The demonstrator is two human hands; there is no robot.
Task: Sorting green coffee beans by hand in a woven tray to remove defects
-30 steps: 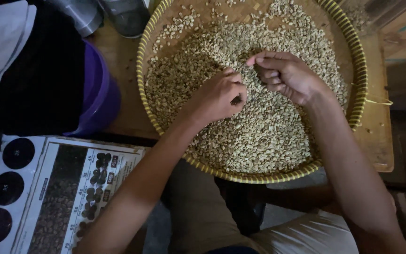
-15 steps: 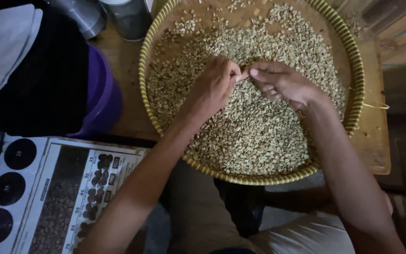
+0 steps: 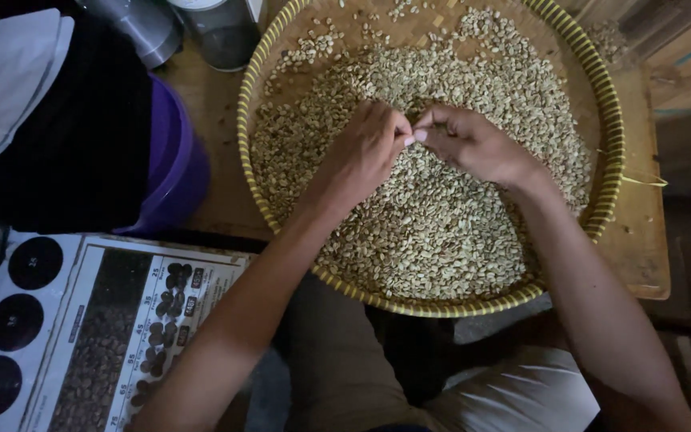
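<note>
A round woven tray (image 3: 611, 120) with a yellow-striped rim holds a wide heap of pale green coffee beans (image 3: 441, 232). Both of my hands rest on the heap near its middle. My left hand (image 3: 365, 152) is curled into a loose fist, thumb and forefinger pinched, apparently closed on picked beans. My right hand (image 3: 473, 144) has its fingers curled in, and its thumb and forefinger pinch right against the left hand's fingertips. Whatever passes between the fingertips is too small to make out.
The tray sits on a wooden table (image 3: 641, 248). A purple bucket (image 3: 176, 160) stands left of the tray, with dark cloth and white paper (image 3: 9, 80) over it. Two metal canisters (image 3: 217, 32) stand behind. A printed chart (image 3: 105, 336) with dark circles lies lower left.
My hands have come together: the left moved up from lower on the heap, the right shifted left, and their fingertips now touch. The tray and beans stay put.
</note>
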